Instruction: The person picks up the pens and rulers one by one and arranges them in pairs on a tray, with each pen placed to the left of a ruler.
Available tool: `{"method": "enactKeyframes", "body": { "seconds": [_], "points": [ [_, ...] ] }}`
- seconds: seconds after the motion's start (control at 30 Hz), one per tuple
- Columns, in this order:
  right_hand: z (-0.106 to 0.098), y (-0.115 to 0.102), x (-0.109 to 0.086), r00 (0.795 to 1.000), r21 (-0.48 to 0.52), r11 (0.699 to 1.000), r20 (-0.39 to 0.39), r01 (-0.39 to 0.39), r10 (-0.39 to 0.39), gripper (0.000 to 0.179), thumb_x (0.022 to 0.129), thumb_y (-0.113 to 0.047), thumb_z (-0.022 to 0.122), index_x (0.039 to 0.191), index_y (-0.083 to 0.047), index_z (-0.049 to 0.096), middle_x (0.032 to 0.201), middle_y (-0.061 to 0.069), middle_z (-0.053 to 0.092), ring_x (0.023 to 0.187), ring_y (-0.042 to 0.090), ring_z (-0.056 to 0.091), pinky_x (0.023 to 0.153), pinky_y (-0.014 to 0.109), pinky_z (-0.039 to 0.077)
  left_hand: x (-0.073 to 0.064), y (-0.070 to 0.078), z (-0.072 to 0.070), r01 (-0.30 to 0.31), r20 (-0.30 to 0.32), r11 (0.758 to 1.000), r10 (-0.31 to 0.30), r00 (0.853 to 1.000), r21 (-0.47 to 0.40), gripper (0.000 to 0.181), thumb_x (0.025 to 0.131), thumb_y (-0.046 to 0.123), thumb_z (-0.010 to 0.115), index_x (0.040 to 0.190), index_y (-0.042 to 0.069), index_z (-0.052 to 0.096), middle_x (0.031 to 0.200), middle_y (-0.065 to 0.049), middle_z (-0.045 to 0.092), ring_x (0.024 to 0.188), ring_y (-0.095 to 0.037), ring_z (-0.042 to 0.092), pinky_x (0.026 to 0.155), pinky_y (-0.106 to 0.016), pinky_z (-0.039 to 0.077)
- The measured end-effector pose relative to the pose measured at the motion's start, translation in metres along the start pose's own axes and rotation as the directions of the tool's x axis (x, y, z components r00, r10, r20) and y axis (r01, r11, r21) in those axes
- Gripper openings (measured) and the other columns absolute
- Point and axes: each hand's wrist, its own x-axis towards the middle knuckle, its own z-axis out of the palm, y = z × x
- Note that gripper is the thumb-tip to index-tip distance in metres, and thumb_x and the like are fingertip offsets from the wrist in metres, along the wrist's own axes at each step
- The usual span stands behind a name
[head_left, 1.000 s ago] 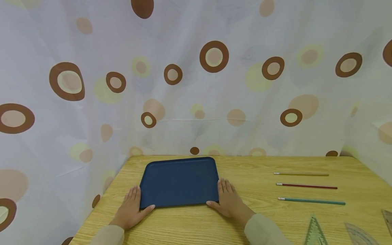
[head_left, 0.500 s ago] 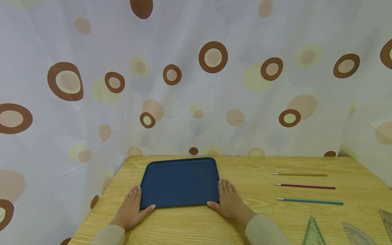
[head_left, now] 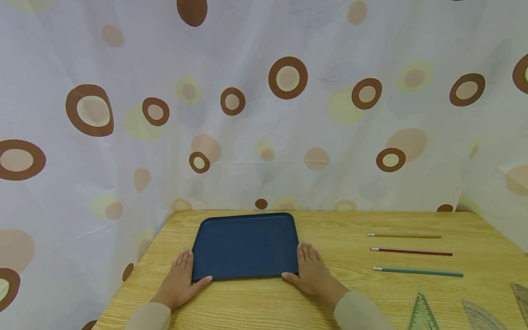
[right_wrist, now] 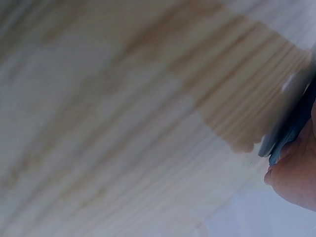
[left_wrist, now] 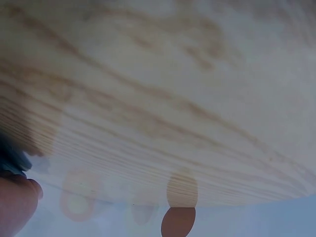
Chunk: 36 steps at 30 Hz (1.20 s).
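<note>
A dark blue rectangular tray [head_left: 245, 247] lies on the wooden table, its far edge slightly slanted in the head view. Along its left side rests my left hand [head_left: 177, 284], fingers straight and thumb at the near left corner. My right hand [head_left: 312, 274] flanks the right side the same way, with its thumb on the near edge. In the left wrist view, a bit of the tray [left_wrist: 12, 158] and part of the hand [left_wrist: 17, 205] show at the left border. The right wrist view catches the tray's edge [right_wrist: 296, 118] beside part of the hand [right_wrist: 296, 173].
To the right lie three pencils, a yellowish one [head_left: 406, 235], a red one [head_left: 414, 251] and a teal one [head_left: 420, 272]. Nearer are a green set square [head_left: 421, 314], a clear protractor [head_left: 480, 316] and another clear piece [head_left: 522, 295]. A dotted curtain [head_left: 264, 137] encloses the table [head_left: 243, 307].
The tray and both hands have shifted slightly to the right over the last half second. The pencils and drawing tools stay where they were.
</note>
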Motion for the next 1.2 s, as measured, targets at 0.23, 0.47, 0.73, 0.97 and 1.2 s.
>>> {"method": "enactKeyframes", "body": {
  "seconds": [0.23, 0.47, 0.73, 0.97, 1.2],
  "points": [
    [-0.0029, 0.0014, -0.0014, 1.000, -0.022, 1.000, 0.011, -0.002, 0.002, 0.089, 0.091, -0.053, 0.048, 0.142, 0.014, 0.019, 0.149, 0.032, 0.015, 0.140, 0.045, 0.013, 0.114, 0.055, 0.015, -0.0001, 0.0044, 0.0002, -0.005, -0.006, 1.000, 0.005, 1.000, 0.001, 0.097, 0.088, 0.060, 0.047, 0.141, -0.015, 0.017, 0.149, -0.033, 0.014, 0.140, -0.045, 0.010, 0.112, -0.059, 0.012],
    [-0.0060, 0.0000, -0.0034, 1.000, -0.023, 1.000, 0.013, -0.005, 0.005, 0.089, 0.090, -0.054, 0.048, 0.141, 0.014, 0.020, 0.149, 0.032, 0.016, 0.140, 0.046, 0.013, 0.114, 0.055, 0.014, 0.0025, -0.0008, 0.0046, -0.017, -0.019, 1.000, 0.017, 1.000, 0.012, 0.096, 0.088, 0.060, 0.046, 0.141, -0.015, 0.017, 0.149, -0.032, 0.013, 0.140, -0.045, 0.010, 0.112, -0.059, 0.013],
    [-0.0034, -0.0005, -0.0040, 1.000, -0.016, 1.000, -0.002, -0.002, 0.002, 0.089, 0.090, -0.053, 0.049, 0.141, 0.015, 0.021, 0.148, 0.033, 0.017, 0.139, 0.046, 0.014, 0.113, 0.056, 0.015, 0.0038, -0.0039, 0.0065, -0.019, -0.014, 1.000, 0.019, 1.000, 0.016, 0.097, 0.088, 0.061, 0.045, 0.142, -0.014, 0.016, 0.150, -0.032, 0.012, 0.140, -0.045, 0.010, 0.112, -0.059, 0.013],
    [-0.0044, 0.0007, -0.0059, 1.000, -0.012, 1.000, -0.008, -0.004, 0.004, 0.088, 0.090, -0.052, 0.049, 0.140, 0.016, 0.023, 0.147, 0.034, 0.018, 0.138, 0.047, 0.015, 0.113, 0.056, 0.015, 0.0055, -0.0022, 0.0066, -0.019, -0.003, 1.000, 0.019, 1.000, 0.005, 0.097, 0.088, 0.061, 0.045, 0.142, -0.013, 0.015, 0.150, -0.031, 0.011, 0.140, -0.044, 0.009, 0.112, -0.058, 0.013],
    [-0.0064, 0.0037, -0.0080, 1.000, -0.013, 1.000, -0.009, -0.009, 0.009, 0.088, 0.090, -0.053, 0.048, 0.139, 0.016, 0.023, 0.147, 0.035, 0.018, 0.138, 0.048, 0.014, 0.112, 0.057, 0.015, 0.0070, 0.0037, 0.0054, -0.015, 0.011, 1.000, 0.015, 1.000, -0.004, 0.097, 0.088, 0.061, 0.046, 0.143, -0.013, 0.014, 0.151, -0.031, 0.010, 0.141, -0.044, 0.009, 0.113, -0.058, 0.012]
  ]
}}
